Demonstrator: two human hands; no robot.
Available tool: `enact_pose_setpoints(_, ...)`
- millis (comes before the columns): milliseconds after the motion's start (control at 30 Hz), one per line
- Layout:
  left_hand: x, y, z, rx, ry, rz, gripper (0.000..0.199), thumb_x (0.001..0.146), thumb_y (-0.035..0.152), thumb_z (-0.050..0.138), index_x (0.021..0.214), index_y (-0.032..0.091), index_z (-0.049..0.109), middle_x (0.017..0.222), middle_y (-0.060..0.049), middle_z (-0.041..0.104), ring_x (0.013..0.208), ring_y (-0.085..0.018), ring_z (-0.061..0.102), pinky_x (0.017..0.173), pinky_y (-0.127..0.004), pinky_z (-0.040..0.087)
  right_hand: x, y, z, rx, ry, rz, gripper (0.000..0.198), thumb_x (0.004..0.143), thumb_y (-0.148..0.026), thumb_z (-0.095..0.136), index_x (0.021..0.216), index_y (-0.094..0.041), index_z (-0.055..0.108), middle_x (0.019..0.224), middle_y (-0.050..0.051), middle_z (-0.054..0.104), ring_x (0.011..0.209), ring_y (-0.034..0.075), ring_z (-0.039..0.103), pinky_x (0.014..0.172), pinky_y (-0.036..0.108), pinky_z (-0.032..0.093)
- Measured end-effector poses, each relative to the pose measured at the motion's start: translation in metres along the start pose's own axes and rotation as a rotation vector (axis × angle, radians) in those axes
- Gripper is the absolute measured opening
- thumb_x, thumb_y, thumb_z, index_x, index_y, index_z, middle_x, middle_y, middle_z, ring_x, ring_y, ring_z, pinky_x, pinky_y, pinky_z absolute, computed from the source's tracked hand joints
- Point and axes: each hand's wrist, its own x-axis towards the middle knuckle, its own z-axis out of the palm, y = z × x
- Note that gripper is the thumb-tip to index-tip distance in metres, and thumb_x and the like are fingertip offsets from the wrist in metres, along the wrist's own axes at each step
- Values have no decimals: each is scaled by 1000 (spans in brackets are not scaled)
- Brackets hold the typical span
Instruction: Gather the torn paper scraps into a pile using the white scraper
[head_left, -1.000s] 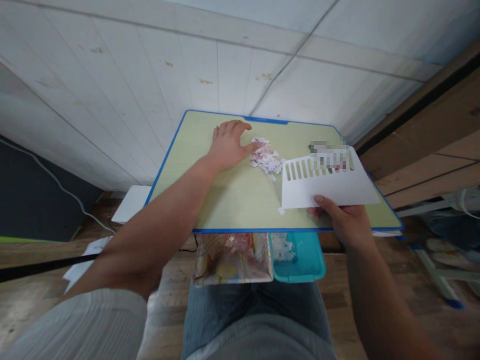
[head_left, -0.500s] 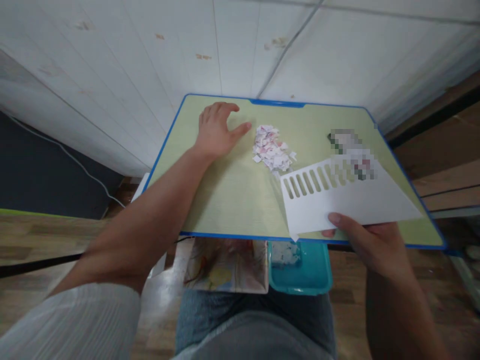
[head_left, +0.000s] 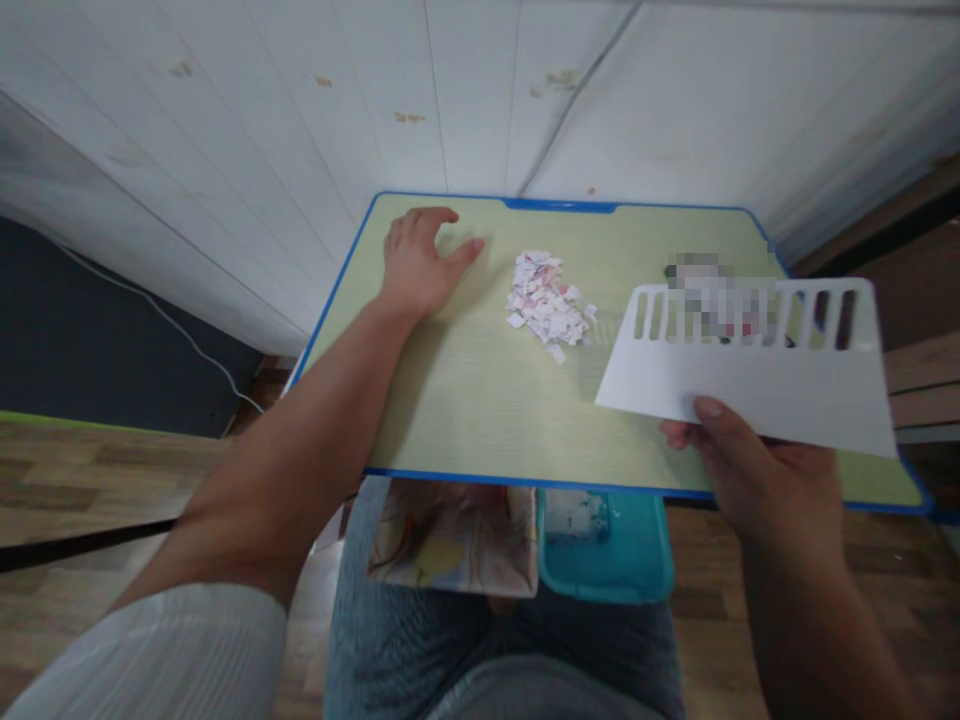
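Note:
A heap of small white and pinkish paper scraps (head_left: 549, 302) lies on the pale green tabletop (head_left: 480, 410). To its left, my left hand (head_left: 421, 262) is over the table with thumb and fingers apart and nothing in them; whether it touches the surface I cannot tell. My right hand (head_left: 757, 470) grips the lower edge of a flat white slotted plate (head_left: 757, 385), thumb on top. Along the plate's far edge runs a row of long slots. The plate is held above the right part of the table, apart from the scraps.
A blurred-out object (head_left: 712, 290) lies at the back right, partly behind the slotted plate. Below the front edge are a patterned box (head_left: 457, 560) and a turquoise basin (head_left: 622, 570) with a whitish block inside. A white panelled wall (head_left: 465, 100) stands behind the table.
My right hand has lifted the slotted plate and swung it right, away from the paper scraps, turning its slotted edge. My left hand has shifted slightly left, farther from the heap.

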Motion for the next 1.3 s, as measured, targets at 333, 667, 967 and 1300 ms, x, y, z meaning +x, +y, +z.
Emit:
enact_pose_setpoints(333, -5, 19, 13, -57, 37, -10, 42, 113, 65, 78, 144, 37, 78, 156, -12, 80, 159, -41, 65, 146, -69, 45, -8, -14, 51, -80, 45, 56, 30, 92, -47, 102, 89, -25, 81, 79, 5, 87, 63, 25, 82, 69, 39, 73)
enact_pose_setpoints(667, -4, 20, 12, 7, 106, -55, 34, 110, 50, 81, 140, 34, 79, 156, -14, 80, 157, -42, 66, 142, -68, 48, 0, -19, 60, -158, -56, -19, 43, 87, -59, 98, 71, -24, 81, 70, 11, 83, 59, 26, 78, 62, 39, 71)
enact_pose_setpoints(967, 7, 40, 20, 104, 13, -108, 34, 111, 45, 80, 142, 31, 79, 161, -17, 79, 158, -43, 68, 140, -66, 51, -25, -36, 67, -164, -239, -30, 56, 92, -70, 99, 64, -26, 78, 65, 10, 81, 60, 28, 81, 62, 39, 75)
enact_pose_setpoints(1300, 8, 31, 18, -15, 105, -48, 48, 114, 52, 79, 158, 35, 73, 157, -14, 81, 156, -45, 69, 140, -72, 52, -36, -32, 61, -199, -358, 17, 53, 95, -68, 101, 66, -27, 83, 69, 10, 84, 64, 31, 85, 69, 43, 78)
